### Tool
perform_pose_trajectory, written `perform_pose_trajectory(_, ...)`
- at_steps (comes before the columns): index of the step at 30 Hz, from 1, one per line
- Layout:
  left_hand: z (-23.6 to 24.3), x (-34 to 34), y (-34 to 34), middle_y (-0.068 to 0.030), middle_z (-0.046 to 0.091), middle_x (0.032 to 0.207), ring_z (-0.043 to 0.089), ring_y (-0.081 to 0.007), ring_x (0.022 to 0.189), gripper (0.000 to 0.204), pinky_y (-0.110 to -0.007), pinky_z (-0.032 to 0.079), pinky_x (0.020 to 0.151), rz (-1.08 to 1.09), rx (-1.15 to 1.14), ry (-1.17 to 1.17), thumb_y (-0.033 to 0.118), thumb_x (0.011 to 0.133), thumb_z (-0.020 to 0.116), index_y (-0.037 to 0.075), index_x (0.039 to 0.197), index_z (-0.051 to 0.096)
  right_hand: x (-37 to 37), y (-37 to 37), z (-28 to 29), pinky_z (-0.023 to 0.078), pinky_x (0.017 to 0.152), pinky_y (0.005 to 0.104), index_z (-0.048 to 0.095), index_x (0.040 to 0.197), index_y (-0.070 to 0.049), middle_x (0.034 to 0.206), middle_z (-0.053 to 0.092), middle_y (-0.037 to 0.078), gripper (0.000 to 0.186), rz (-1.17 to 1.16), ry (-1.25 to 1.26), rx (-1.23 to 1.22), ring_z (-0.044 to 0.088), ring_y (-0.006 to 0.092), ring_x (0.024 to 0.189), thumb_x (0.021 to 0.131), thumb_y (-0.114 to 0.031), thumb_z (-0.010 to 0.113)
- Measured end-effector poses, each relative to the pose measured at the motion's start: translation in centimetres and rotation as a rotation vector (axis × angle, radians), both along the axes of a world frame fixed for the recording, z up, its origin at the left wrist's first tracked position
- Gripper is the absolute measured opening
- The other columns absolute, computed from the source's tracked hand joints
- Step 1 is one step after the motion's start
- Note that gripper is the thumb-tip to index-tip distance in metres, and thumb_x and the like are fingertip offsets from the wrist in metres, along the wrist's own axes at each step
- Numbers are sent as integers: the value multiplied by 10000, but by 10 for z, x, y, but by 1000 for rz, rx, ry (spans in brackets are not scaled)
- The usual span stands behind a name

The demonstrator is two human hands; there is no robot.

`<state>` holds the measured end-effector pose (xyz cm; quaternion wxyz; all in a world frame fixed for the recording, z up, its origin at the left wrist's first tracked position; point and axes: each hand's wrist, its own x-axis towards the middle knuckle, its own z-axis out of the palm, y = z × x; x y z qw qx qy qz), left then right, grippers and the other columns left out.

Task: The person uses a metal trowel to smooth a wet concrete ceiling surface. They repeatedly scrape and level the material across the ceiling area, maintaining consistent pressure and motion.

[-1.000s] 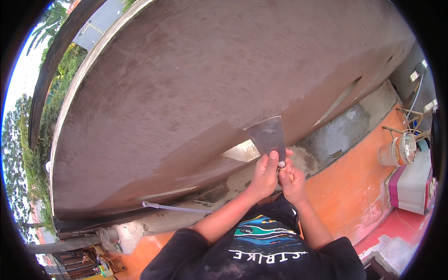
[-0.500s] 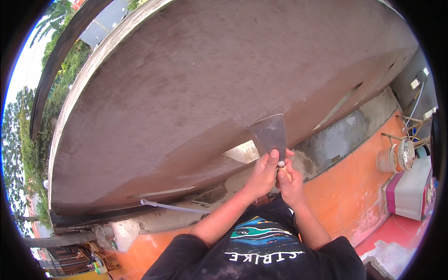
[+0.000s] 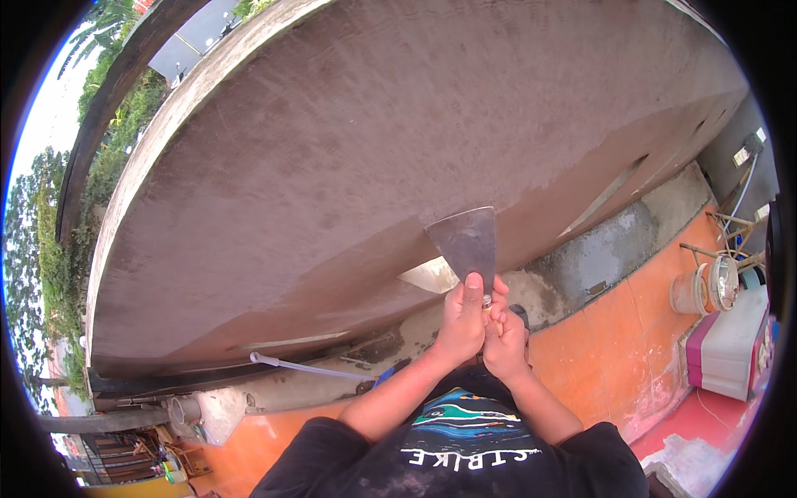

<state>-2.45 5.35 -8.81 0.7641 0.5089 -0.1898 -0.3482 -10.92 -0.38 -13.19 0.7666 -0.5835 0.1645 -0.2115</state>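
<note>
A wide putty knife (image 3: 469, 241) points away from me, its flared metal blade up and its handle toward my body. My left hand (image 3: 462, 319) grips the base of the blade, thumb flat on the metal. My right hand (image 3: 505, 340) is wrapped round the handle, mostly hiding it. Beyond the blade stands a broad brown wall (image 3: 332, 149), darker along its lower part. I cannot tell whether the blade touches it. A pale patch (image 3: 432, 275) shows on the wall beside the blade.
A light pole (image 3: 311, 368) lies low on the left. Orange floor (image 3: 594, 340) borders a grey concrete strip (image 3: 589, 257) along the wall's foot. At the right are buckets (image 3: 721, 282), a white and magenta box (image 3: 726, 344) and wooden legs. Greenery shows past the wall's edge.
Both hands and the putty knife have shifted slightly left and toward my body. The blade has turned a little, and more of the handle is now covered by my right hand.
</note>
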Motion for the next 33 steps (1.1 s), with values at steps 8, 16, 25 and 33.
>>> perform_pose_trajectory(8,15,2,5,-17,484,677,486,-107,655,551,-267,453,654,-22,16,-55,494,1042,282,12,977,540,-3,-3,10,425,709,215,468,920,-41,908,527,-12,85,127,-111,176,491,52,790,971,-56,535)
perform_pose_trajectory(16,18,3,10,-9,478,653,471,-89,616,587,-250,436,602,86,49,-151,535,1027,297,13,950,553,-1,-8,5,417,610,226,439,916,-55,829,501,-8,119,237,-25,-27,484,55,699,1011,-119,471)
perform_pose_trajectory(25,44,3,9,12,465,629,449,-62,596,587,-226,389,558,97,118,-141,541,1026,308,22,906,554,2,-17,21,417,581,241,394,953,-61,778,482,20,168,445,-115,-2,481,86,646,1046,-201,383)
perform_pose_trajectory(33,51,-12,-2,18,450,594,457,-70,567,617,-240,399,551,194,203,-22,566,1012,337,13,865,566,-2,-43,20,408,556,214,431,1053,-65,797,507,7,237,732,-84,56,481,63,626,1051,-292,361)
